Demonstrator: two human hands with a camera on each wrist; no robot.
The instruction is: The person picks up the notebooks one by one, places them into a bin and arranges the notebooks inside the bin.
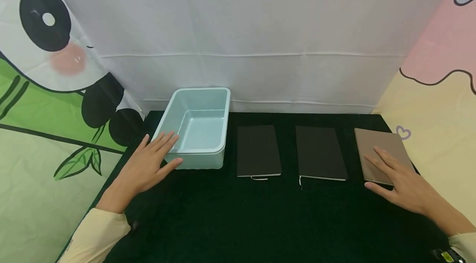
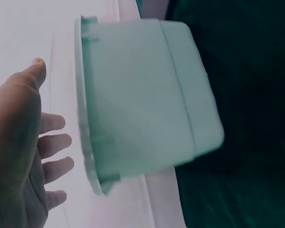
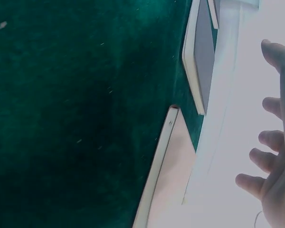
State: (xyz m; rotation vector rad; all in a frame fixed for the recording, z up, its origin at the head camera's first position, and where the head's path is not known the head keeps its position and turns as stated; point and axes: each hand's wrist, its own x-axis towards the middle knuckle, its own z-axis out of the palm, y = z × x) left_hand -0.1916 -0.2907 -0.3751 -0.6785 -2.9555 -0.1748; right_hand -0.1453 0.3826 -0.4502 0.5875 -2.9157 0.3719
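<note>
My left hand (image 1: 150,168) is held with fingers outstretched over the near left corner of a pale blue plastic bin (image 1: 201,159). In the left wrist view a gap shows between that hand (image 2: 26,147) and the bin (image 2: 137,99). On the right, my other hand (image 1: 403,186) hovers with spread fingers above a tan notebook (image 1: 379,143). The right wrist view shows this hand (image 3: 275,152) apart from the tan notebook (image 3: 173,171), holding nothing. Between the hands lie two black notebooks, one nearer the bin (image 1: 258,150) and one further right (image 1: 320,152).
A dark green cloth (image 1: 260,221) covers the table. White ribbon markers stick out of both black notebooks. Behind stands a white fabric backdrop (image 1: 260,27), with printed cartoon sheets at the left (image 1: 48,122) and right (image 1: 442,131).
</note>
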